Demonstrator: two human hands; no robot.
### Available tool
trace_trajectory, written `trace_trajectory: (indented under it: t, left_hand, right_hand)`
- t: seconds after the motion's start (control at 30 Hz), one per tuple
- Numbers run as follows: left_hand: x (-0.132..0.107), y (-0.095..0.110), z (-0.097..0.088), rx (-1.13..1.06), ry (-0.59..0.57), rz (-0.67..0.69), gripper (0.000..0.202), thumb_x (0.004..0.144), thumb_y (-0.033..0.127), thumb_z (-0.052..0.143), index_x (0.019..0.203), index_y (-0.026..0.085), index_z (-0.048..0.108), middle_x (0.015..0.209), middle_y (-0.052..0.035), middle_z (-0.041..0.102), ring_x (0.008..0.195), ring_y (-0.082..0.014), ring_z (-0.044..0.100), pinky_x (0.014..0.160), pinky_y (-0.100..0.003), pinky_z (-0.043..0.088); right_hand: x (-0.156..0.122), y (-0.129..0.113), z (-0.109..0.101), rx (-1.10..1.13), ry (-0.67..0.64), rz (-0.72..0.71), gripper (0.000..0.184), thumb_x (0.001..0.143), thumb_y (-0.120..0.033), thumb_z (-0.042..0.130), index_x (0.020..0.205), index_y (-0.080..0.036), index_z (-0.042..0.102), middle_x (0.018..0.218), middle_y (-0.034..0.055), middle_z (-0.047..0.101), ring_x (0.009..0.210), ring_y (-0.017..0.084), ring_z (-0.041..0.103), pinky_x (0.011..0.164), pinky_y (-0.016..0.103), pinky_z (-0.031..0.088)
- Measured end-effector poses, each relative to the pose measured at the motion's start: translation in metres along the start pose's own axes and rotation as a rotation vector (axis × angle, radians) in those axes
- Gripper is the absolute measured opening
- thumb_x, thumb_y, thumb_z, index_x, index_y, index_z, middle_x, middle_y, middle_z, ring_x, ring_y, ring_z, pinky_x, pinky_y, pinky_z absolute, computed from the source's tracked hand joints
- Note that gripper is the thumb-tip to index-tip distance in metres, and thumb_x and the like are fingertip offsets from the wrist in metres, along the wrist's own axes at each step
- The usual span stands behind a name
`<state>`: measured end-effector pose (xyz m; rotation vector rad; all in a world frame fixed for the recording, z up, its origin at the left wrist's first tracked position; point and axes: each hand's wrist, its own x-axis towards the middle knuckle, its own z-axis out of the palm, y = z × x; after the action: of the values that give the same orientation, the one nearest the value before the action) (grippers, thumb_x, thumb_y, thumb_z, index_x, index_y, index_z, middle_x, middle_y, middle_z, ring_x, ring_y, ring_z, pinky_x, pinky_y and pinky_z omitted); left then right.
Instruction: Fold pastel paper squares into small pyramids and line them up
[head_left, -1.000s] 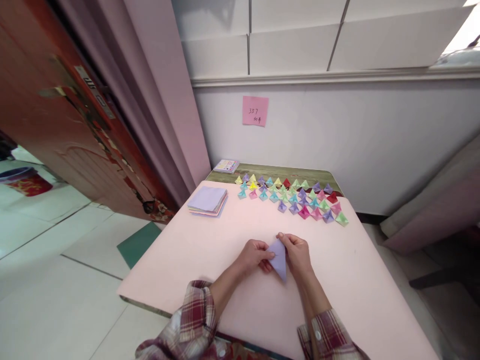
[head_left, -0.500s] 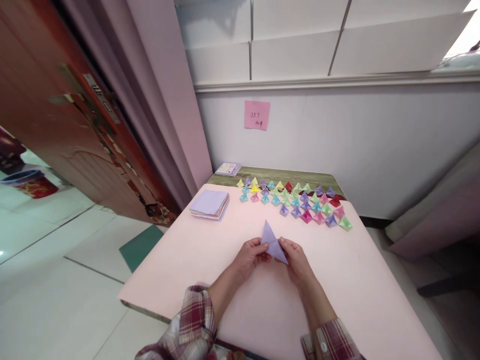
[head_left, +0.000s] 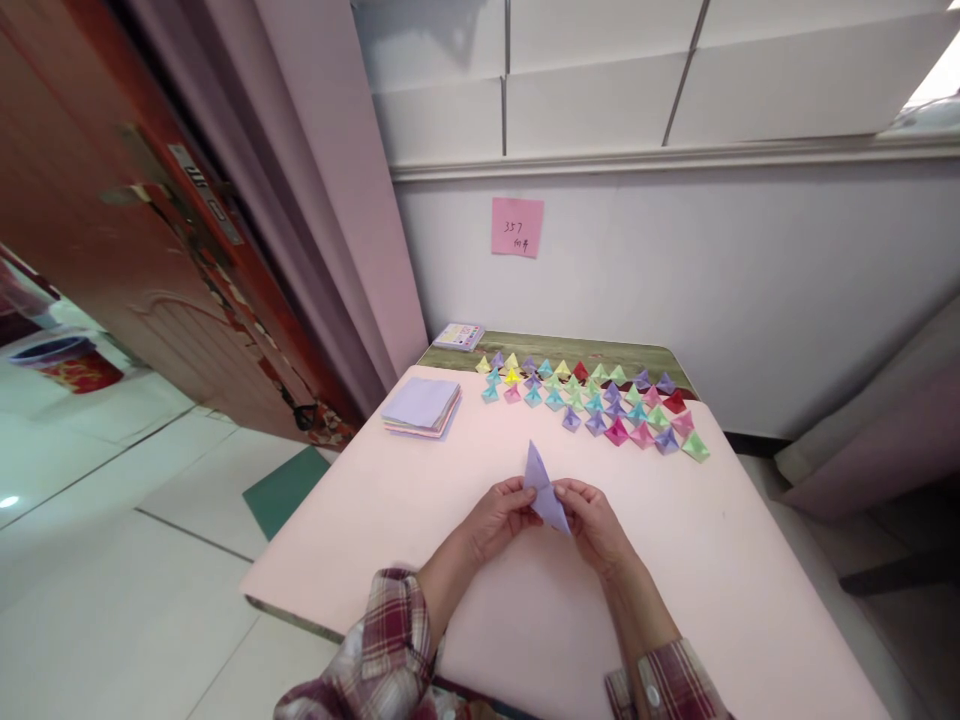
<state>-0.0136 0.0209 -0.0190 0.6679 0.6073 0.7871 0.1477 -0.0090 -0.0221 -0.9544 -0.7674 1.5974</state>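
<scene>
A folded piece of purple origami paper [head_left: 546,492] is held up above the pink tabletop, one point facing away from me. My left hand [head_left: 506,512] pinches its left side, thumb on top. On the right edge, the thumb and fingers of my right hand [head_left: 592,515] close on the same paper. The fingertips behind the paper are partly hidden. Beyond my hands stand rows of several small folded paper boats [head_left: 615,430] in many colours. To the left lies a stack of square coloured paper [head_left: 421,403], purple on top.
The pink-covered table [head_left: 360,530] has a bare wood-grain strip at its far edge, with a packet of paper [head_left: 460,336] in its left corner. A pink note [head_left: 517,228] sticks to the wall. At left are a curtain [head_left: 330,180] and a red door [head_left: 187,290].
The purple paper now looks narrower, its right side turned or pressed inward by my right hand. My left hand keeps nearly the same grip. The view has shifted slightly.
</scene>
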Motion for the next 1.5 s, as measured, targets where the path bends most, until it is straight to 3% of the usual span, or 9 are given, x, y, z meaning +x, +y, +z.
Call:
trace_trajectory:
  t: [0.23,0.53,0.83,1.13,1.5]
  left_hand:
    - [-0.0012,0.0008,0.0006,0.036,-0.013,-0.008,0.028,0.07,0.026,0.078,0.09,0.01,0.068,0.085,-0.0102,0.069,0.076,-0.0181,0.063,0.076,-0.032,0.046]
    - [-0.0027,0.0002,-0.0014,0.054,-0.036,-0.003,0.029,0.07,0.03,0.078,0.09,0.011,0.068,0.086,-0.0107,0.068,0.076,-0.0187,0.063,0.079,-0.034,0.046]
    - [-0.0034,-0.0011,-0.0033,0.016,-0.069,0.0,0.026,0.072,0.025,0.076,0.093,0.01,0.069,0.087,-0.0107,0.068,0.079,-0.0186,0.062,0.084,-0.034,0.045]
    - [-0.0052,0.0,-0.0056,-0.01,-0.13,-0.028,0.03,0.069,0.02,0.077,0.096,0.009,0.071,0.088,-0.0116,0.07,0.083,-0.0191,0.063,0.089,-0.034,0.042]
    - [-0.0044,-0.0004,-0.0078,-0.003,-0.199,-0.043,0.027,0.072,0.017,0.073,0.096,0.006,0.07,0.087,-0.0124,0.07,0.081,-0.0177,0.062,0.087,-0.032,0.043]
  right_hand:
    - [-0.0026,-0.002,0.0013,-0.046,-0.019,-0.006,0.037,0.07,-0.051,0.074,0.083,-0.016,0.07,0.072,0.0041,0.067,0.061,0.015,0.058,0.058,0.026,0.047]
    - [-0.0011,0.0021,0.0003,-0.012,-0.044,0.005,0.03,0.069,-0.045,0.077,0.081,-0.018,0.071,0.07,0.0008,0.067,0.059,0.011,0.056,0.058,0.023,0.044]
    - [-0.002,0.001,0.0014,-0.028,-0.047,0.014,0.035,0.066,-0.047,0.079,0.083,-0.018,0.07,0.068,0.0008,0.066,0.056,0.011,0.055,0.056,0.023,0.043]
    - [-0.0049,-0.0026,0.0044,-0.018,-0.087,0.015,0.037,0.073,-0.053,0.072,0.078,-0.017,0.066,0.067,0.0011,0.063,0.057,0.011,0.055,0.053,0.021,0.043]
    - [-0.0051,-0.0002,0.0029,-0.017,-0.123,0.009,0.031,0.076,-0.046,0.072,0.076,-0.016,0.064,0.067,0.0003,0.062,0.057,0.01,0.055,0.053,0.021,0.043]
